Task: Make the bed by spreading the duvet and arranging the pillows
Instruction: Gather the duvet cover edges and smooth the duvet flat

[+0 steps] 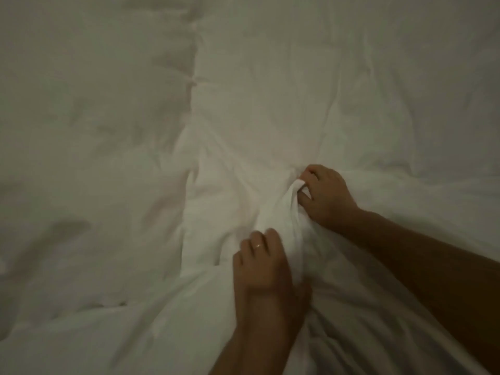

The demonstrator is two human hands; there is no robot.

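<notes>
While both hands grip, left hand, right hand, fingers pinching duvet ridge running diagonally.

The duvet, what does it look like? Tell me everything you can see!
The duvet is white, soft-looking cloth that fills nearly the whole view in dim light. It lies rumpled, with wrinkles all over and a long seam or fold running down left of the middle. Near the lower middle it is bunched into a raised ridge. The right hand pinches the far end of that ridge, and the left hand, wearing a ring, grips the near end.
</notes>
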